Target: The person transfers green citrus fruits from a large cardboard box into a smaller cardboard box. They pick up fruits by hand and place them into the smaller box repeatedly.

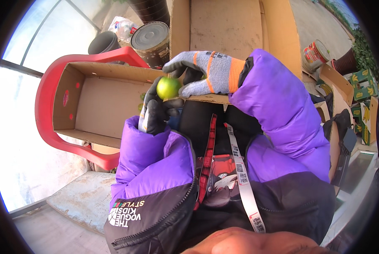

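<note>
A round, glossy green fruit [168,88], a lime or green tomato, sits between my two gloved hands. My left hand [154,108], in a grey and black work glove, has its fingers around the fruit's left and lower side. From the right, my right hand [205,74], in a matching glove with orange lines and cuff, reaches over with bent fingers; its thumb tip is at the fruit's edge. A sliver of green shows inside its curled fingers, too hidden to name. Small green fruits [141,107] are partly visible behind my left hand.
A shallow cardboard box [97,104] rests within a red plastic chair [45,104] at left. A larger cardboard box [226,25] stands ahead, its near edge under my right hand. A lidded bucket [149,35] and black pot [103,43] stand beyond; banana cartons [364,85] lie at right.
</note>
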The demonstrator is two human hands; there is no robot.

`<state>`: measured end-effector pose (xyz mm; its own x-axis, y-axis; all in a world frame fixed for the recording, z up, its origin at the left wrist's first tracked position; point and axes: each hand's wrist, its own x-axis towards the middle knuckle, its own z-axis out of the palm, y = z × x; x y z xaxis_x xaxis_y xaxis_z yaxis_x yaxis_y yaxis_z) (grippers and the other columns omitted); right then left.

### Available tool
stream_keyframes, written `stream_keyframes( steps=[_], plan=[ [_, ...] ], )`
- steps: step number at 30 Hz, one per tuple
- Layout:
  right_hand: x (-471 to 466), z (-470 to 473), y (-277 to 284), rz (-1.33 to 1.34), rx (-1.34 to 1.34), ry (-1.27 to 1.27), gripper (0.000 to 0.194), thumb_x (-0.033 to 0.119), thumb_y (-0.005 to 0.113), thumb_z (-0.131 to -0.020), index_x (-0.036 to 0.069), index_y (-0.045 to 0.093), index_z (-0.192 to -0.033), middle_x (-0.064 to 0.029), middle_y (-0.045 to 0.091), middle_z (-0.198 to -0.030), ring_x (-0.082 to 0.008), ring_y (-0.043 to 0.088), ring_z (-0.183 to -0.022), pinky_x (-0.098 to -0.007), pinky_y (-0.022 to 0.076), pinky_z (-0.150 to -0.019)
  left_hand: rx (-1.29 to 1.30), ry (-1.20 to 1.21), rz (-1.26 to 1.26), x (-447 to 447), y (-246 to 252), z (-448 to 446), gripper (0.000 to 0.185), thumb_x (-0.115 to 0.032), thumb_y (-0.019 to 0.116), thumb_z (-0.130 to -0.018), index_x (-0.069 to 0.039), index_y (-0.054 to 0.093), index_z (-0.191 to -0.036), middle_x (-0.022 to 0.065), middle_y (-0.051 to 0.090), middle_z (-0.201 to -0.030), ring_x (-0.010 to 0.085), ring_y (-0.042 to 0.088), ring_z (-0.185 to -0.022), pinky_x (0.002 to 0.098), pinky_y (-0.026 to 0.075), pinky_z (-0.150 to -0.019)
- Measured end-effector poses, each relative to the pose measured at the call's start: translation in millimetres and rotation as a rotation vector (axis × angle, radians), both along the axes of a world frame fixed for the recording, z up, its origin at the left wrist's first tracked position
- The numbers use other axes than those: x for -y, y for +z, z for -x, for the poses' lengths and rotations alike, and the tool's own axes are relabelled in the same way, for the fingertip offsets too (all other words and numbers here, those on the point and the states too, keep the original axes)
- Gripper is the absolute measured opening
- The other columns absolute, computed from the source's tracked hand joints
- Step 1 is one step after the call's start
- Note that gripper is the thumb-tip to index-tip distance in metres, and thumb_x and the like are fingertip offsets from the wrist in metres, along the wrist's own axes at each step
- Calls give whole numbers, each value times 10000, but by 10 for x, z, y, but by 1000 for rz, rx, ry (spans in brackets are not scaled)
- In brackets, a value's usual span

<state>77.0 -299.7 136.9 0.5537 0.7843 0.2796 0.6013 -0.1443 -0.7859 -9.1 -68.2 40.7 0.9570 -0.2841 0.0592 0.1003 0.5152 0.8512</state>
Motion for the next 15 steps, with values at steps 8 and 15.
stream_keyframes(
  steps=[8, 15],
  plan=[
    [369, -227, -437, 1184, -13, -170, 513, 272, 633, -857, 230, 509, -1353, -141, 558, -1283, -324, 548, -1186, -432, 453, -979, -209, 176, 52, -300, -407, 41, 566, -339, 541, -982, -96, 353, -1457, 149, 571, -1263, 240, 658, -909, 313, 534, -683],
    [359, -284, -875, 1364, -8, -65, 701, 162, 661, -763, 254, 442, -1423, -144, 548, -1319, -333, 536, -1220, -437, 467, -977, 342, 453, -1234, -1074, -1839, -7, 633, -48, 630, -903, -107, 321, -1453, 168, 449, -1406, 321, 536, -1218, 441, 490, -982]
  ],
)
